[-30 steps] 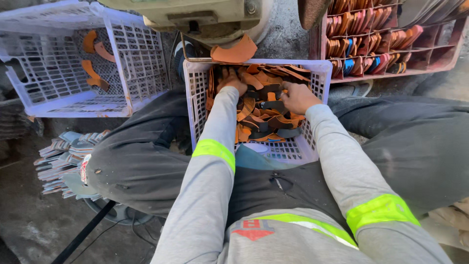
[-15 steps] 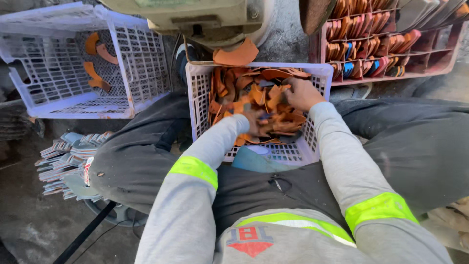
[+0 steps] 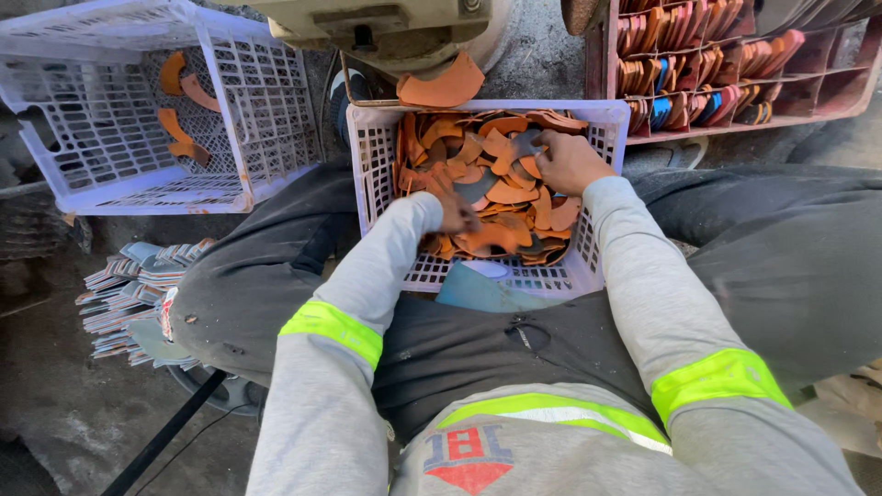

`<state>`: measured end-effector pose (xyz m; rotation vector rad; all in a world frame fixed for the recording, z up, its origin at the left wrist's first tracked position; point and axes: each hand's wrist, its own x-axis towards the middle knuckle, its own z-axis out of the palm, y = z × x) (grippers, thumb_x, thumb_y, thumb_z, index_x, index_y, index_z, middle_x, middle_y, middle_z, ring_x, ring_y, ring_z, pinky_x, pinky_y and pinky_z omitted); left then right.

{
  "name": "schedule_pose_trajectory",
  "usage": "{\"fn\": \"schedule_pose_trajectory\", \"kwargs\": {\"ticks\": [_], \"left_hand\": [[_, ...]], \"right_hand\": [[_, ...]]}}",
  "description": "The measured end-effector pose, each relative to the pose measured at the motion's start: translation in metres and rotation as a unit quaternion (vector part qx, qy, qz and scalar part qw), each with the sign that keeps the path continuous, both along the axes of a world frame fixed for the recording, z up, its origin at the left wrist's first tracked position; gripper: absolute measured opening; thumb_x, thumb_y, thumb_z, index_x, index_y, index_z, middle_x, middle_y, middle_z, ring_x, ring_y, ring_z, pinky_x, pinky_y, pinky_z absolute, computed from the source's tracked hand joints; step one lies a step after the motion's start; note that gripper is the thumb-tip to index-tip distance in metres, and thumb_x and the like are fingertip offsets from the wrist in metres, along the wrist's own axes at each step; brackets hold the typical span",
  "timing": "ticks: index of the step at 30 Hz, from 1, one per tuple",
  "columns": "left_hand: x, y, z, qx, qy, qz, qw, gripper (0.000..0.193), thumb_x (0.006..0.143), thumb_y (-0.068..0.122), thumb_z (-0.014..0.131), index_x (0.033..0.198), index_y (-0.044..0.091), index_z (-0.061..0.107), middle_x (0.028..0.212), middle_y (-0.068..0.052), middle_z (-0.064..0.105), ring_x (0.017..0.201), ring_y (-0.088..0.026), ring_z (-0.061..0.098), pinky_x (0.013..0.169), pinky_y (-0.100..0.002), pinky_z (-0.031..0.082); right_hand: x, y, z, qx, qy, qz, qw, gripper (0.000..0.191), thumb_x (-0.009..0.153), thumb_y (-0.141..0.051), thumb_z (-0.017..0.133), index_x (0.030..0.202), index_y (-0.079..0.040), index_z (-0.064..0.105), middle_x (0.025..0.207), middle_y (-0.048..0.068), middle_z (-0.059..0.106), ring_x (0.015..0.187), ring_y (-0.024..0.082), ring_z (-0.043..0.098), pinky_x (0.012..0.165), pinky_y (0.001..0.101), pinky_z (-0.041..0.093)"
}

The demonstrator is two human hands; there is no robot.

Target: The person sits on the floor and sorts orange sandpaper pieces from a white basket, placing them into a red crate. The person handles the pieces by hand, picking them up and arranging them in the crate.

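A white slatted crate (image 3: 378, 147) sits between my knees, holding a heap of curved orange leather-like pieces (image 3: 505, 193). My left hand (image 3: 456, 217) is curled down into the near side of the heap, its fingers closed on orange pieces. Over the far right of the heap, my right hand (image 3: 570, 162) pinches a piece at its fingertips. Both grey sleeves carry yellow reflective bands.
A larger white crate (image 3: 266, 129) at the left holds a few orange pieces (image 3: 179, 101). A red compartment tray (image 3: 735, 124) with sorted pieces stands at the top right. A machine base (image 3: 395, 28) with one orange piece (image 3: 443, 88) is ahead. Stacked flat cut-outs (image 3: 138, 285) lie on the floor.
My left hand has drawn back from the crate's far left to the near side of the heap. The right hand stayed at the far right, and the pieces were stirred.
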<state>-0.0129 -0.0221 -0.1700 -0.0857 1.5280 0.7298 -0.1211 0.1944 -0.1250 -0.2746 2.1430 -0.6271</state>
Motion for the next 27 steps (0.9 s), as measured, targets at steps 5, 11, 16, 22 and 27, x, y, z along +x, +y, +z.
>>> {"fn": "schedule_pose_trajectory", "kwargs": {"ticks": [5, 11, 16, 22, 27], "left_hand": [[-0.007, -0.04, 0.009, -0.198, 0.036, -0.125, 0.971, 0.042, 0.09, 0.016, 0.063, 0.131, 0.013, 0.071, 0.132, -0.014, 0.069, 0.115, -0.035, 0.072, 0.097, -0.044, 0.059], [-0.029, -0.043, 0.005, -0.3, 0.158, 0.056, 0.939, 0.035, 0.098, 0.022, 0.066, 0.129, 0.009, 0.07, 0.133, -0.019, 0.068, 0.12, -0.036, 0.067, 0.102, -0.044, 0.055], [-0.024, -0.011, -0.013, -0.206, 0.319, 0.009, 0.925, 0.049, 0.093, 0.011, 0.063, 0.14, 0.024, 0.063, 0.137, -0.017, 0.063, 0.115, -0.035, 0.069, 0.098, -0.046, 0.055], [-0.024, 0.006, -0.02, -0.23, 0.213, -0.012, 0.95, 0.066, 0.095, 0.031, 0.067, 0.155, 0.022, 0.04, 0.127, -0.019, 0.068, 0.117, -0.037, 0.065, 0.1, -0.047, 0.052], [-0.032, 0.008, -0.017, -0.244, 0.178, -0.029, 0.953, 0.042, 0.095, 0.024, 0.066, 0.134, 0.009, 0.067, 0.131, -0.022, 0.066, 0.122, -0.034, 0.065, 0.103, -0.043, 0.052]], "right_hand": [[0.001, 0.001, -0.003, 0.024, -0.031, -0.004, 0.999, 0.042, 0.099, -0.024, 0.056, 0.136, -0.006, 0.061, 0.117, 0.026, 0.07, 0.11, 0.042, 0.067, 0.098, 0.0465, 0.051], [0.004, 0.003, -0.015, 0.004, -0.022, 0.004, 1.0, 0.043, 0.098, -0.023, 0.056, 0.136, -0.003, 0.062, 0.118, 0.027, 0.07, 0.112, 0.042, 0.067, 0.1, 0.0454, 0.05], [0.005, 0.005, -0.02, 0.017, -0.026, 0.008, 0.999, 0.044, 0.098, -0.023, 0.055, 0.136, -0.003, 0.062, 0.117, 0.028, 0.07, 0.112, 0.044, 0.066, 0.099, 0.0464, 0.05], [0.004, 0.006, -0.023, 0.021, -0.021, 0.011, 0.999, 0.044, 0.097, -0.023, 0.054, 0.136, -0.003, 0.061, 0.113, 0.029, 0.07, 0.109, 0.043, 0.067, 0.097, 0.0472, 0.051], [0.023, -0.001, -0.028, 0.03, -0.036, 0.068, 0.997, 0.041, 0.095, -0.026, 0.053, 0.128, -0.009, 0.071, 0.114, 0.026, 0.073, 0.106, 0.041, 0.071, 0.099, 0.044, 0.055]]}}
